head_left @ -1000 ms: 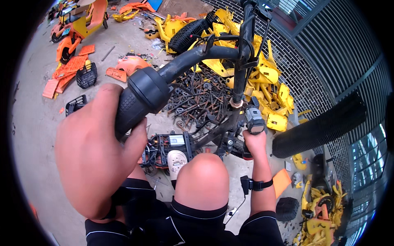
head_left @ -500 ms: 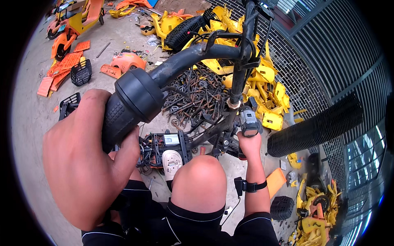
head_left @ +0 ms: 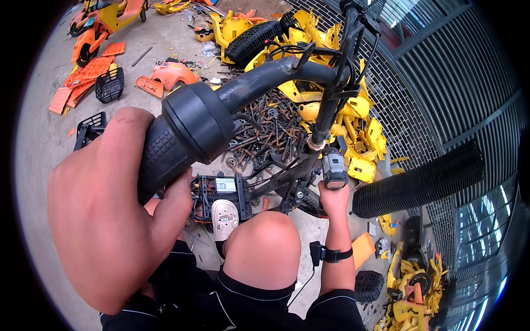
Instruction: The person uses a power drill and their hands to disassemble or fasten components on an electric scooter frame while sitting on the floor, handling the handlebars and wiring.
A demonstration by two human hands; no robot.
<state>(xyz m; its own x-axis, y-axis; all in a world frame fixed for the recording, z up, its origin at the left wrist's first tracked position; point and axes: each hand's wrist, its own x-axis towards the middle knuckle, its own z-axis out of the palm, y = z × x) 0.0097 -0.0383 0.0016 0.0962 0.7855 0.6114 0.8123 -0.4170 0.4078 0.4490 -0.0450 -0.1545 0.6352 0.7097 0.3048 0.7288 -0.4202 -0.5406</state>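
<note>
Close in front of me, my left hand (head_left: 105, 215) is wrapped round the black rubber grip (head_left: 185, 127) on a scooter's handlebar (head_left: 270, 81). The handlebar joins a dark upright stem (head_left: 328, 116), which leans to the right. My right hand (head_left: 334, 198) is closed round the handle of a grey and black cordless drill (head_left: 334, 167). The drill points away from me beside the lower end of the stem, next to the scooter frame (head_left: 295, 174). Its tip is hidden, so I cannot tell what it touches. An open deck (head_left: 221, 190) with wires and a silver box lies by my foot.
Beyond the frame lies a heap of rusty metal parts (head_left: 265, 127), with yellow plastic panels (head_left: 361, 168) behind and to the right. A stack of black baskets (head_left: 419, 179) lies along the right. Orange panels (head_left: 85, 80) and a black basket (head_left: 109, 84) are on the left floor.
The handlebar grip and the top of the stem have swung slightly to the right, with my left hand still round the grip. My right hand and the drill have barely moved.
</note>
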